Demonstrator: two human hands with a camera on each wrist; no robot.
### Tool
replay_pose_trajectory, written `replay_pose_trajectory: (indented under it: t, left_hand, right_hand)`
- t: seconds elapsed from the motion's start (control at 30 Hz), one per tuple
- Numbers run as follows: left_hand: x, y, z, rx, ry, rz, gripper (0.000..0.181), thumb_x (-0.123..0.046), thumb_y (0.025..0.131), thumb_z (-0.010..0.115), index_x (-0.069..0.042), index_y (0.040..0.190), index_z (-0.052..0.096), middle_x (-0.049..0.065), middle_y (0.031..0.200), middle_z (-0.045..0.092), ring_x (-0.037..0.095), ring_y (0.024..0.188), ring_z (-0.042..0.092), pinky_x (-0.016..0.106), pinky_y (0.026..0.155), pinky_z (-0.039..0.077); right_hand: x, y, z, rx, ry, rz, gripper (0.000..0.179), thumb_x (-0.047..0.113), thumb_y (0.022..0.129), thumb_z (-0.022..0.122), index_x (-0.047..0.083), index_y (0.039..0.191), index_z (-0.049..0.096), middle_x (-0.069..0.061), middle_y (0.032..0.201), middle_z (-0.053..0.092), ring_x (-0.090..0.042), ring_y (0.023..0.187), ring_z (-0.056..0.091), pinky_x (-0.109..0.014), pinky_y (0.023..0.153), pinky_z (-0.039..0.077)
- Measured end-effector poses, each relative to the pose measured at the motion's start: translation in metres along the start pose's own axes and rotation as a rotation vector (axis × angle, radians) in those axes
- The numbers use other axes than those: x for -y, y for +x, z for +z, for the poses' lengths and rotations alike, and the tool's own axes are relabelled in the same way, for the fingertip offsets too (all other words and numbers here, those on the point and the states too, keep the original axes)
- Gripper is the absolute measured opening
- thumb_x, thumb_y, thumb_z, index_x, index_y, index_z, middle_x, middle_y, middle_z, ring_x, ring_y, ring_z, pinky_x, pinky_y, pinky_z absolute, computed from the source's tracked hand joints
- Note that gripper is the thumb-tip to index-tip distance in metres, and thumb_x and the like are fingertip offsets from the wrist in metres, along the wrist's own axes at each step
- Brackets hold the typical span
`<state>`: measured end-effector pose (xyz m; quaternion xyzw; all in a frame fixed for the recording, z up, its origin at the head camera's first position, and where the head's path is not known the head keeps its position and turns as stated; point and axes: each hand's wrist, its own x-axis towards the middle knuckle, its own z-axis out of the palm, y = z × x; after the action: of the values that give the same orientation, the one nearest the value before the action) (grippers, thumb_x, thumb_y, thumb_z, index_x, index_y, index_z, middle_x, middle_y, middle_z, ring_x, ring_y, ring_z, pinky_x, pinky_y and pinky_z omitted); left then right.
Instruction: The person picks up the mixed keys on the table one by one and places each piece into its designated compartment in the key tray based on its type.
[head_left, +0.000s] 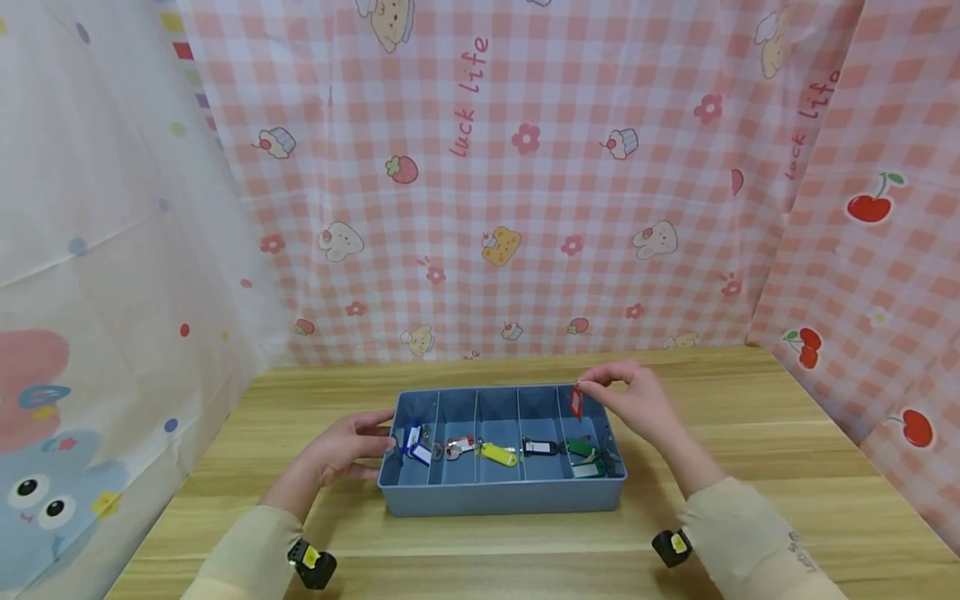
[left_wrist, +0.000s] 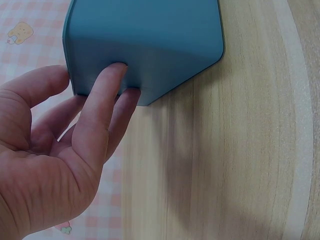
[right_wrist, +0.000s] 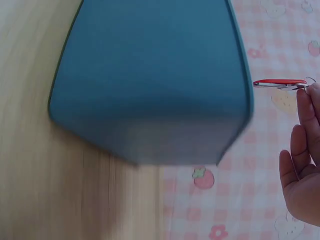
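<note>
A blue-grey divided box (head_left: 502, 497) sits on the table with tagged keys in its compartments. My right hand (head_left: 633, 400) pinches a red key tag (head_left: 576, 402) by its ring, and the tag hangs over the rightmost compartment. In the right wrist view the red key tag (right_wrist: 280, 82) shows edge-on beside the box rim, with a key against it. Green key tags (head_left: 587, 469) lie in that rightmost compartment. At the box's left end, my left hand (head_left: 352, 447) touches the end wall; the left wrist view shows its fingertips (left_wrist: 117, 70) against the wall.
Blue key tags (head_left: 420, 452) lie in the leftmost compartment. Moving right come a red tag with a key (head_left: 459, 447), a yellow key tag (head_left: 498, 454) and a black key tag (head_left: 540, 447). Wood-grain table (head_left: 480, 550) surrounds the box; a checked cloth (head_left: 480, 200) hangs behind.
</note>
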<state>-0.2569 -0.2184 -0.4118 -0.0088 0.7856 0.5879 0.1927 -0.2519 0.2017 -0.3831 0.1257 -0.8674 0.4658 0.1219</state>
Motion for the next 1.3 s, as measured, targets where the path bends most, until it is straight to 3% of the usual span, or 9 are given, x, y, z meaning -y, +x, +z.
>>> replay_pose_trajectory:
  t: [0.57, 1.3]
  left_hand:
    - [-0.001, -0.002, 0.0, 0.0, -0.001, 0.004, 0.063, -0.003, 0.095, 0.063, -0.001, 0.151, 0.036, 0.033, 0.143, 0.044, 0.032, 0.107, 0.062, 0.049, 0.079, 0.058]
    - [0.0, 0.0, 0.0, 0.012, -0.009, 0.016, 0.064, -0.003, 0.095, 0.063, 0.0, 0.152, 0.035, 0.033, 0.143, 0.043, 0.031, 0.107, 0.061, 0.048, 0.079, 0.058]
  right_hand:
    - [0.029, 0.006, 0.045, 0.08, 0.105, -0.146, 0.006, 0.02, 0.09, 0.075, 0.015, 0.093, 0.078, 0.004, 0.09, 0.068, -0.019, 0.092, 0.053, -0.043, 0.08, 0.047]
    - [0.055, 0.013, 0.094, 0.201, 0.099, -0.128, 0.005, 0.025, 0.092, 0.073, 0.023, 0.092, 0.078, 0.01, 0.088, 0.065, -0.014, 0.09, 0.054, -0.036, 0.076, 0.049]
